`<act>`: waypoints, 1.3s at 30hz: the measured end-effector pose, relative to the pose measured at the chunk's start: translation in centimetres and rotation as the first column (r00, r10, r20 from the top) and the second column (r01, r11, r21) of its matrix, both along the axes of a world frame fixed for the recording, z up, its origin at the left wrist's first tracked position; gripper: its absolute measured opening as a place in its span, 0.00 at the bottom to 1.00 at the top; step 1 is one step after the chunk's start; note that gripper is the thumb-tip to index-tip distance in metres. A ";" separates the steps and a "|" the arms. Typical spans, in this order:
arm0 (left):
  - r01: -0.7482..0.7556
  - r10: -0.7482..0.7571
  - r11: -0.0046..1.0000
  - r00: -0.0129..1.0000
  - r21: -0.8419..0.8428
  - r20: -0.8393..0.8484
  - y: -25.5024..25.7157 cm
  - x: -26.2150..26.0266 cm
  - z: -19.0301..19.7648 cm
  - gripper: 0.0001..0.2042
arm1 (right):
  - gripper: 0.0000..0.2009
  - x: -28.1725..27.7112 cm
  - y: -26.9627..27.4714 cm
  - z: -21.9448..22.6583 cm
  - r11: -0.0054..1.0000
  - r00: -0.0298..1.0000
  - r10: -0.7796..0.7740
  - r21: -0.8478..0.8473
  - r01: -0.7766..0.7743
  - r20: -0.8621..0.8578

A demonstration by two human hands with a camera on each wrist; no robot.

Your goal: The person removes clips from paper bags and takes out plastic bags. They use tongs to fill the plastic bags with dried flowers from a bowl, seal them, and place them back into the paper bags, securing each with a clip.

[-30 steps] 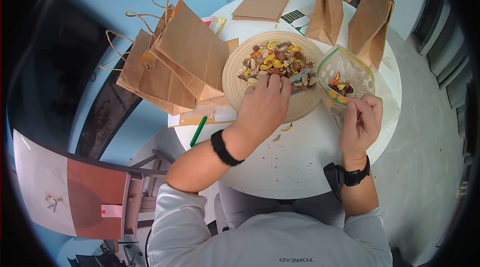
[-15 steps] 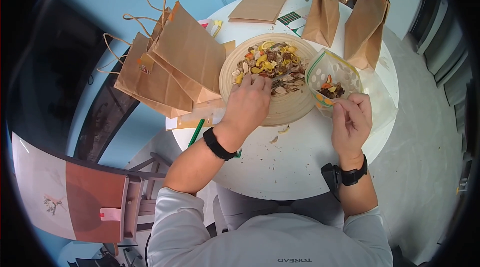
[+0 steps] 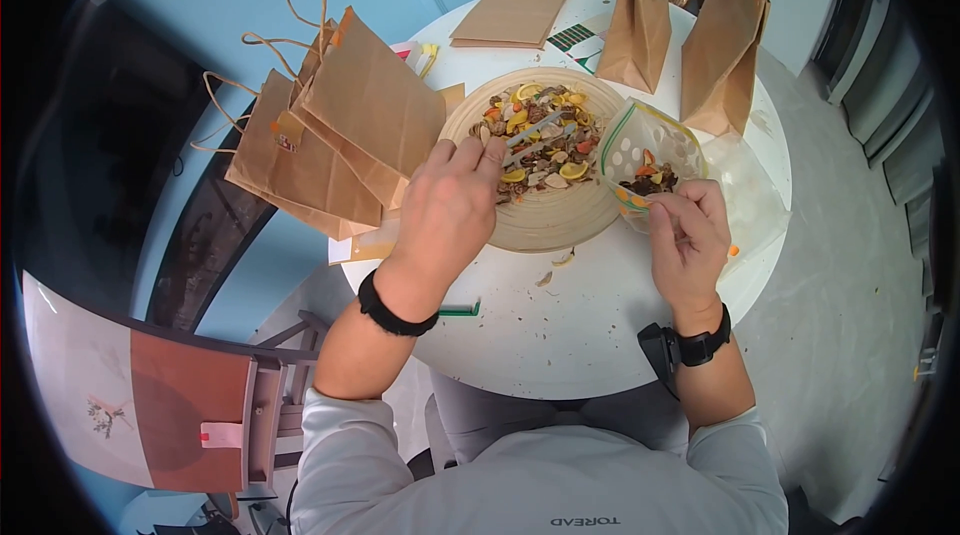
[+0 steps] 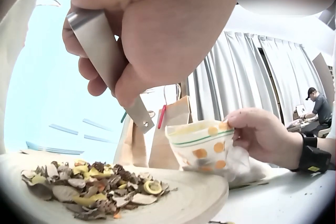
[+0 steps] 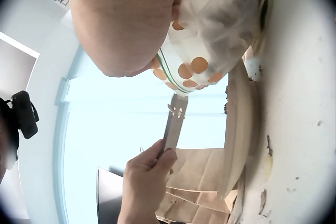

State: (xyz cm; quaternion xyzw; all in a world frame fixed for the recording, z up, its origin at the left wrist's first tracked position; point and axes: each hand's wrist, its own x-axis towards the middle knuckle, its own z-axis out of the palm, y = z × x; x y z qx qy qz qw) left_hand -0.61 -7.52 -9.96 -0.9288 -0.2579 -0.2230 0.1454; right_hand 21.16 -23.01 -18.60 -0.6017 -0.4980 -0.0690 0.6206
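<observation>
Metal tongs (image 3: 533,129) (image 4: 100,45) (image 5: 175,124) are in the left hand (image 3: 450,210) (image 4: 163,29) (image 5: 146,182), above the left part of a round wooden plate (image 3: 560,233) (image 4: 197,195) (image 5: 239,129). Mixed dried pieces (image 3: 572,171) (image 4: 68,190), yellow, brown and orange, are heaped on this plate. At the plate's right side, the right hand (image 3: 690,250) (image 4: 268,140) (image 5: 126,24) pinches the rim of a clear dotted zip bag (image 3: 618,157) (image 4: 199,145) (image 5: 199,66). The bag's mouth is open, with some dried pieces (image 3: 652,178) inside.
Brown paper bags (image 3: 375,100) stand left of the plate, and two more (image 3: 637,30) (image 3: 722,60) at the back right. A flat paper bag (image 3: 512,15) lies at the back. A green strip (image 3: 460,312) and crumbs lie near the front. Clear plastic (image 3: 750,200) lies at right.
The left hand has moved left across the plate with the tongs, which now show more plainly above the pieces. The right hand keeps its pinch on the bag. The whole head view has shifted slightly.
</observation>
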 end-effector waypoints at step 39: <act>-0.037 0.025 0.994 0.993 -0.101 -0.113 1.9 0.9 -4.7 0.15 | 0.06 0.1 -0.2 -0.1 1.000 0.999 0.005 0.014 -0.004 -0.037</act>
